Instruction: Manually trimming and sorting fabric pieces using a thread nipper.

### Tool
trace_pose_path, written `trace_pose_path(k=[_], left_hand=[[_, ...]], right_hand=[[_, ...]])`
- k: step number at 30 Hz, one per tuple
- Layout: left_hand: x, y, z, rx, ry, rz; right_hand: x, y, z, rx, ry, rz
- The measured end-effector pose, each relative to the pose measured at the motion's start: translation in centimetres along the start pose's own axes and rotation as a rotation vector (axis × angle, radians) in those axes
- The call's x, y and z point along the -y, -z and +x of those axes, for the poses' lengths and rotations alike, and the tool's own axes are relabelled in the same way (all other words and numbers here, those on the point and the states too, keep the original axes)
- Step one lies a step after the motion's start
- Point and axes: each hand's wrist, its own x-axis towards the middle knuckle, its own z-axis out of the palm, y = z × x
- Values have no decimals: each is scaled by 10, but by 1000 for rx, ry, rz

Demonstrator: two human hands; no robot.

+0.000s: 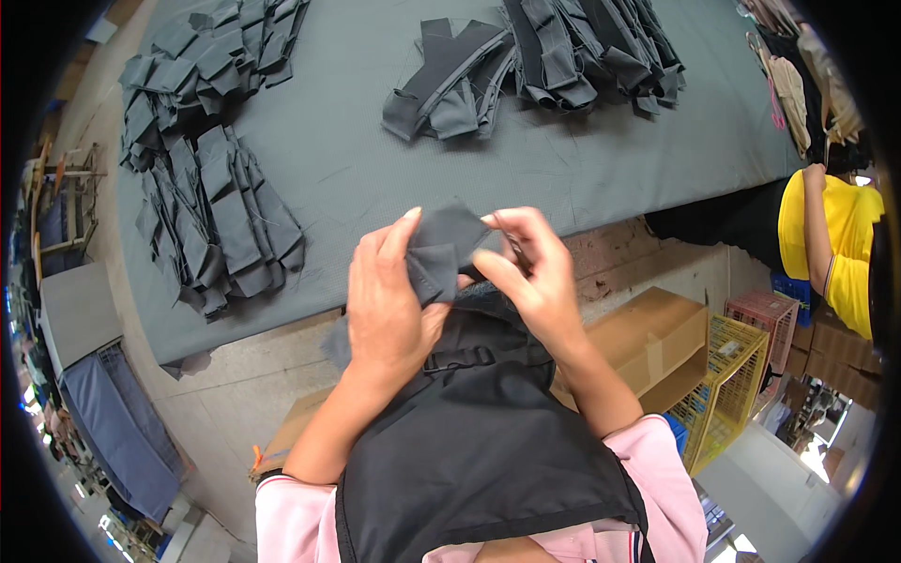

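A dark grey sewn fabric piece (434,258) is held up in front of my chest, near the table's front edge. My left hand (383,296) grips its left side, with the thumb below and the fingers behind the cloth. On the other side, my right hand (537,272) pinches the cloth's right edge between thumb and fingers. Something small and dark shows between those right fingers, too hidden to name. A stitched seam and folded layers are visible on the piece. Below both hands hangs my black apron (488,422) with a buckle.
A large table (357,188) with a grey-green cover spreads ahead. Bundles of grey fabric strips (221,220) lie on its left and more strips (450,84) at the back. A cardboard box (648,342) and yellow crate (727,385) stand right; a person in yellow (835,249) is beyond.
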Motion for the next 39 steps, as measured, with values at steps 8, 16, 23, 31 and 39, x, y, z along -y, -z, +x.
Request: trace_pose_path(k=[8,16,23,31,39], left_hand=[[17,10,-6,492,631,-1310],[12,2,-13,318,841,-1313],[16,-2,-18,239,869,-1271],[11,3,-14,287,875,-1251],[9,4,-17,302,921,-1251]], right_hand=[[-1,-11,47,259,-387,477],[-36,-20,39,137,-266,206],[-16,-4,2,6,398,-535],[-23,5,-1,83,571,-750],[-25,2,-8,-9,619,-657]])
